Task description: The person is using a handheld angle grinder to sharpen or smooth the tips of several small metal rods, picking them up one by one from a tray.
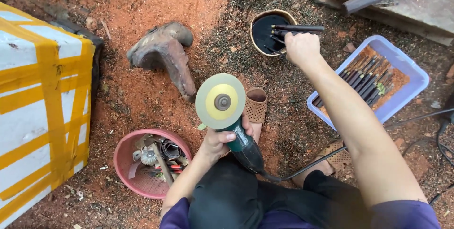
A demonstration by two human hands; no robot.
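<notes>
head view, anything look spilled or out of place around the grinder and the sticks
Reddish sawdust is strewn over the ground and inside the lavender basket under its dark sticks. The right hand holds sticks over the dark bowl; the left hand holds the grinder disc-up.

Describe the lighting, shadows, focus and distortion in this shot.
Head view: soft, even daylight, no hard shadows or glare; the bowl interior reads near-black. Focus is sharp on the grinder in the left hand and on the right hand. Wide-angle stretch bends the white box at the edge.
</notes>
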